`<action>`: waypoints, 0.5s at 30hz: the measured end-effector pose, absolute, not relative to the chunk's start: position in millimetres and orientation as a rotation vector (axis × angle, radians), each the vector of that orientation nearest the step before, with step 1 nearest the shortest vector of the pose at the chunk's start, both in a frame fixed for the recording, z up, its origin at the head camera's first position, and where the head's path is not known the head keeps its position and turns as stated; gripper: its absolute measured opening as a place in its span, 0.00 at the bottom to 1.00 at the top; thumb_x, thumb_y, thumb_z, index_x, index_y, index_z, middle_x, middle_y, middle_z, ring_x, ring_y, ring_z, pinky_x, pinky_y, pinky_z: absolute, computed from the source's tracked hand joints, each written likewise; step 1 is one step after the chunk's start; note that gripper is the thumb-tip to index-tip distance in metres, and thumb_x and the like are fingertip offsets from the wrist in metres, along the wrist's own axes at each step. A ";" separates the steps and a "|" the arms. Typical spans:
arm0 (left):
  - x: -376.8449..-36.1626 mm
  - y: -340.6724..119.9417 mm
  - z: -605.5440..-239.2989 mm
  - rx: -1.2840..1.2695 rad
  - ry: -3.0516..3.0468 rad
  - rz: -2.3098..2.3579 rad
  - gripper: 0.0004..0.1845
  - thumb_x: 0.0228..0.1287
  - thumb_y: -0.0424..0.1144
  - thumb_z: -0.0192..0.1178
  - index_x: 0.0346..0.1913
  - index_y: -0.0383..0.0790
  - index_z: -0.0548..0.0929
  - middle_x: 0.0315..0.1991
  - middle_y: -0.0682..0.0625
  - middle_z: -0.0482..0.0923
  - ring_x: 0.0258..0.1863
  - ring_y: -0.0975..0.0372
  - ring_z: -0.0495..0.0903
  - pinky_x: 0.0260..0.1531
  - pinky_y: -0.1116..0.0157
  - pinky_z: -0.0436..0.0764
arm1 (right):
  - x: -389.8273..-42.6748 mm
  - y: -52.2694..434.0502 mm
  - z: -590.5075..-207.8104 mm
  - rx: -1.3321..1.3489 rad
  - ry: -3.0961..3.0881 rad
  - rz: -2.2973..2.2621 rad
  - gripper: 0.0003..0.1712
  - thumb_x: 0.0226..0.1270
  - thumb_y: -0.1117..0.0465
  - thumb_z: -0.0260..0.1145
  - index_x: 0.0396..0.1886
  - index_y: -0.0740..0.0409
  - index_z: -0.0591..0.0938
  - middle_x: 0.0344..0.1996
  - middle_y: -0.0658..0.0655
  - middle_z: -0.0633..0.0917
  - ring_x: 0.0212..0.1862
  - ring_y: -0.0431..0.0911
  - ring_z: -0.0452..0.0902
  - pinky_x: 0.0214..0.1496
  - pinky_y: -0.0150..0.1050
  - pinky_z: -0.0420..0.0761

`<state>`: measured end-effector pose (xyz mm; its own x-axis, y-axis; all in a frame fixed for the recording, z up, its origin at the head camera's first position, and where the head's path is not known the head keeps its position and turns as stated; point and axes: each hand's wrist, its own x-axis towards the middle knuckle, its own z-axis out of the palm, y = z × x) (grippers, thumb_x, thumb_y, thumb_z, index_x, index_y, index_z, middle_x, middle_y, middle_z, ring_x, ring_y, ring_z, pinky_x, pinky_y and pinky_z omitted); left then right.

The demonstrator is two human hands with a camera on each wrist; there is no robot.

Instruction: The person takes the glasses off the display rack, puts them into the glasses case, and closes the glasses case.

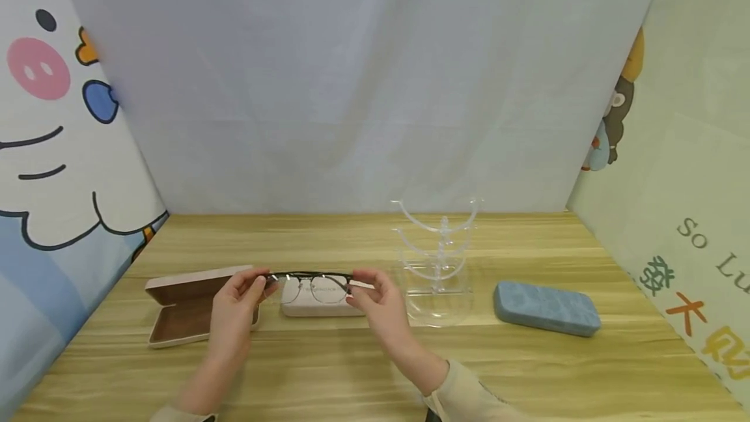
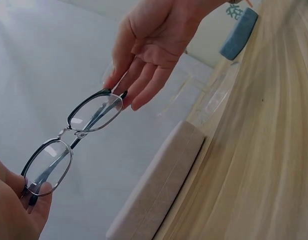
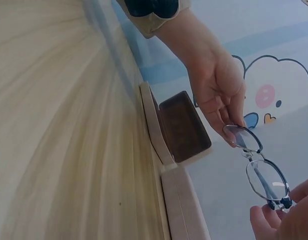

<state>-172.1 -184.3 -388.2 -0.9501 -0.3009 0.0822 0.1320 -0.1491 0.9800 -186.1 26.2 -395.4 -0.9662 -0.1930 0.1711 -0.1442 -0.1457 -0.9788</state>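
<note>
This looks like a small staged booth set up for recording rather than a lived-in room. A wood-grain desk (image 1: pixel 363 370) is closed in on three sides: a plain pale sheet (image 1: pixel 363 83) hangs behind it, and cartoon-printed cloths form the side walls, one with a pink-snouted animal (image 1: pixel 53 116) on the left and one with a small bear and coloured lettering (image 1: pixel 674 213) on the right. The few props suggest an eyewear display: a clear tiered glasses stand (image 1: pixel 436 249) and spectacle cases (image 1: pixel 545 308).

Glasses (image 1: pixel 313 284) thin glossy metal; table (image 1: pixel 363 370) matt wood grain; stand (image 1: pixel 436 259) clear plastic
</note>
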 end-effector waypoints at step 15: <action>-176.5 -242.2 -437.3 0.246 -1.530 -2.115 0.08 0.60 0.30 0.56 0.42 0.35 0.78 0.38 0.49 0.72 0.28 0.65 0.83 0.36 0.74 0.79 | -175.4 -26.8 -408.2 -0.485 2.138 -2.200 0.20 0.64 0.70 0.54 0.56 0.70 0.70 0.54 0.66 0.75 0.49 0.57 0.77 0.46 0.37 0.79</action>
